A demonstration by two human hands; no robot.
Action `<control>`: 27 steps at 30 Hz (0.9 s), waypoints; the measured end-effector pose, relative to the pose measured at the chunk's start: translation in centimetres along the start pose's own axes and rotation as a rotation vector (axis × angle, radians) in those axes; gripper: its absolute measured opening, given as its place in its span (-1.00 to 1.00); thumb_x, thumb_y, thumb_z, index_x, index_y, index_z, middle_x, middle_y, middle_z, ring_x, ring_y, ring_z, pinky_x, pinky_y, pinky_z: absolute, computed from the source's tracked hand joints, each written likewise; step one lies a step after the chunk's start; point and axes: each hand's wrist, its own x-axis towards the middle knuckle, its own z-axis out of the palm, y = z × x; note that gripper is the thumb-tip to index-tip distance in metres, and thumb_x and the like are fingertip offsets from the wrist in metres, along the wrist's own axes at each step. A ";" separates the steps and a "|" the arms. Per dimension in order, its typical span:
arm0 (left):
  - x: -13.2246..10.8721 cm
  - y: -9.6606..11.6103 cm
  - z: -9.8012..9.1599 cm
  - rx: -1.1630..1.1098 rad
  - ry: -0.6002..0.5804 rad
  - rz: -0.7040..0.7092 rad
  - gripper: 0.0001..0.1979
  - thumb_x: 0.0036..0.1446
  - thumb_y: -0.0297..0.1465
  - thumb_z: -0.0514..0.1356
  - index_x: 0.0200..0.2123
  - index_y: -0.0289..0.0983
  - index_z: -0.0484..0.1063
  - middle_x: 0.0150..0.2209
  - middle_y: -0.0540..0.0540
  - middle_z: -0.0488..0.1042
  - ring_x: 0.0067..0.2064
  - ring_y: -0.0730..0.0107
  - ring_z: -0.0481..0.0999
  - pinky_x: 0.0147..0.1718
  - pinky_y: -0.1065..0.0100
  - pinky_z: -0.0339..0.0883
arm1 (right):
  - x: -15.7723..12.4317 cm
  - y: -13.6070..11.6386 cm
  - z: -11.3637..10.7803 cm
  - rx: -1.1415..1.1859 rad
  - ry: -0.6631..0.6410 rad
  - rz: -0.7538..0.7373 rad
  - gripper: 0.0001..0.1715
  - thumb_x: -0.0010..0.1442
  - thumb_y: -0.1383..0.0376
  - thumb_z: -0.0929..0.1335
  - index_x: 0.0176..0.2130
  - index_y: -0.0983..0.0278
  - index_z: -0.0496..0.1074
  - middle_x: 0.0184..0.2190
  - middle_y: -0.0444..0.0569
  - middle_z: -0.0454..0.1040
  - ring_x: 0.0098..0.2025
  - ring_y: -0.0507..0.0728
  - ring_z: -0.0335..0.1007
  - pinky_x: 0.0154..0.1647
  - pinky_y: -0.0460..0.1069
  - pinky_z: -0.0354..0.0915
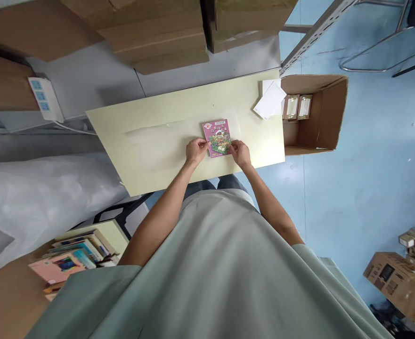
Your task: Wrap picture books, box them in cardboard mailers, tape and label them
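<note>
A small book (218,137) with a purple cover and a garden picture lies on, or just over, the pale yellow table (150,160). My left hand (197,150) pinches its left edge between thumb and fingers. On the opposite edge, lower down, my right hand (240,153) grips the book in the same way. A sheet of clear film or plastic (179,128) seems to lie flat beneath and to the left of the book; its outline is faint.
White cards (270,100) lie at the table's right end, beside an open cardboard box (322,113) with wrapped packs inside. Large cartons (158,37) line the far side. A white power strip (45,100) sits at left, above a bulky plastic-wrapped roll (48,197). Books (76,256) are stacked lower left.
</note>
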 end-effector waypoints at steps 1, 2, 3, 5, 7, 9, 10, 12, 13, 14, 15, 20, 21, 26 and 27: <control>0.2 -0.2 0.1 -0.015 -0.001 -0.007 -0.83 0.25 -0.25 0.41 -0.23 -0.23 0.70 -0.15 -0.15 0.77 -0.07 0.12 0.72 0.05 0.24 0.52 | 0.3 0.0 0.0 -0.019 -0.001 -0.002 -0.52 0.59 -0.07 0.32 -0.01 0.21 0.63 -0.08 0.12 0.71 0.02 0.30 0.63 0.18 0.14 0.50; 0.4 -0.4 0.1 -0.034 -0.002 -0.018 -0.82 0.24 -0.25 0.42 -0.22 -0.24 0.71 -0.15 -0.15 0.77 -0.08 0.13 0.71 0.02 0.25 0.52 | 0.6 0.0 0.0 -0.032 -0.001 -0.003 -0.54 0.59 -0.06 0.33 -0.01 0.21 0.63 -0.09 0.11 0.71 0.02 0.30 0.63 0.18 0.14 0.49; 0.6 -0.6 0.2 -0.054 0.000 -0.031 -0.81 0.24 -0.24 0.42 -0.21 -0.24 0.71 -0.16 -0.16 0.77 -0.09 0.14 0.71 0.00 0.27 0.52 | 0.8 -0.1 0.0 -0.042 -0.001 -0.003 -0.56 0.59 -0.04 0.34 -0.01 0.21 0.63 -0.10 0.11 0.71 0.02 0.30 0.63 0.18 0.13 0.49; 0.9 -1.0 0.2 -0.081 0.015 -0.049 -0.79 0.24 -0.23 0.42 -0.19 -0.26 0.72 -0.17 -0.16 0.76 -0.09 0.15 0.71 -0.02 0.29 0.52 | 0.9 -0.1 -0.1 -0.059 -0.008 -0.007 -0.62 0.58 0.01 0.36 -0.04 0.22 0.63 -0.09 0.12 0.71 0.01 0.30 0.64 0.18 0.14 0.49; 1.1 -1.3 0.2 -0.081 0.033 -0.059 -0.78 0.23 -0.23 0.42 -0.19 -0.26 0.72 -0.18 -0.15 0.76 -0.08 0.14 0.71 -0.02 0.28 0.51 | 0.8 -0.1 -0.4 -0.073 -0.017 -0.014 -0.67 0.57 0.07 0.36 -0.08 0.21 0.62 -0.07 0.13 0.71 -0.01 0.31 0.65 0.18 0.15 0.50; 1.3 -1.5 0.2 -0.067 0.038 -0.071 -0.78 0.23 -0.22 0.42 -0.20 -0.25 0.73 -0.18 -0.15 0.76 -0.08 0.13 0.72 -0.02 0.27 0.51 | 0.5 0.1 -0.8 -0.070 0.002 -0.023 -0.69 0.56 0.09 0.35 -0.09 0.21 0.61 -0.06 0.15 0.71 -0.01 0.32 0.65 0.19 0.18 0.50; 1.3 -1.5 0.1 -0.060 0.037 -0.076 -0.78 0.22 -0.22 0.42 -0.20 -0.25 0.72 -0.18 -0.15 0.76 -0.08 0.12 0.72 -0.01 0.27 0.51 | 0.3 0.3 -1.1 -0.063 0.033 -0.021 -0.69 0.56 0.09 0.34 -0.05 0.21 0.61 -0.06 0.15 0.71 0.00 0.33 0.65 0.20 0.20 0.51; 1.3 -1.5 0.1 -0.049 0.041 -0.082 -0.79 0.22 -0.22 0.42 -0.22 -0.24 0.72 -0.19 -0.15 0.76 -0.08 0.12 0.72 -0.01 0.26 0.51 | -0.1 0.8 -1.8 -0.047 0.120 -0.001 -0.64 0.56 0.07 0.33 0.09 0.22 0.57 -0.02 0.18 0.70 0.05 0.35 0.65 0.23 0.24 0.50; 1.3 -1.4 0.1 -0.045 0.046 -0.083 -0.79 0.22 -0.22 0.43 -0.23 -0.24 0.72 -0.19 -0.15 0.76 -0.08 0.12 0.72 -0.01 0.26 0.51 | -0.2 1.1 -2.1 -0.042 0.159 0.017 -0.60 0.56 0.05 0.32 0.15 0.23 0.54 0.01 0.20 0.70 0.08 0.36 0.64 0.24 0.26 0.49; 1.3 -1.4 0.1 -0.045 0.052 -0.082 -0.80 0.22 -0.22 0.43 -0.23 -0.24 0.71 -0.19 -0.15 0.76 -0.09 0.12 0.72 -0.01 0.25 0.51 | -0.3 1.4 -2.3 -0.039 0.185 0.038 -0.57 0.56 0.04 0.32 0.20 0.24 0.52 0.03 0.21 0.69 0.09 0.36 0.64 0.24 0.27 0.49; 1.2 -1.3 0.1 -0.046 0.058 -0.081 -0.81 0.22 -0.22 0.43 -0.24 -0.23 0.71 -0.20 -0.15 0.76 -0.09 0.12 0.72 -0.01 0.25 0.51 | -0.3 1.7 -2.6 -0.038 0.198 0.059 -0.55 0.56 0.02 0.33 0.22 0.24 0.50 0.03 0.22 0.69 0.10 0.37 0.64 0.23 0.27 0.49; 1.1 -1.0 0.0 -0.042 0.061 -0.087 -0.83 0.22 -0.24 0.44 -0.25 -0.22 0.71 -0.20 -0.13 0.77 -0.09 0.10 0.72 -0.01 0.23 0.51 | 0.5 2.4 -2.6 -0.032 0.176 0.137 -0.64 0.53 0.00 0.38 0.07 0.21 0.51 -0.06 0.17 0.71 0.04 0.35 0.66 0.16 0.25 0.52; 1.1 -1.0 0.0 -0.039 0.064 -0.086 -0.83 0.21 -0.24 0.44 -0.25 -0.23 0.71 -0.20 -0.14 0.76 -0.09 0.10 0.72 -0.01 0.23 0.50 | 0.8 2.4 -2.5 -0.032 0.172 0.145 -0.67 0.52 0.01 0.39 0.04 0.20 0.51 -0.06 0.17 0.71 0.03 0.34 0.66 0.15 0.24 0.52; 1.0 -1.1 0.0 -0.040 0.072 -0.059 -0.82 0.22 -0.24 0.42 -0.23 -0.23 0.71 -0.21 -0.14 0.76 -0.09 0.10 0.71 0.00 0.23 0.49 | 1.1 2.0 -2.2 -0.057 0.163 0.154 -0.83 0.49 0.16 0.37 -0.07 0.19 0.52 -0.06 0.17 0.70 -0.01 0.33 0.63 0.17 0.24 0.52; 1.0 -1.1 0.1 -0.042 0.073 -0.054 -0.82 0.22 -0.24 0.42 -0.24 -0.23 0.71 -0.20 -0.13 0.76 -0.09 0.10 0.71 0.00 0.23 0.49 | 1.0 2.0 -2.2 -0.062 0.168 0.146 -0.84 0.49 0.18 0.37 -0.08 0.19 0.52 -0.05 0.18 0.70 0.00 0.33 0.63 0.18 0.25 0.52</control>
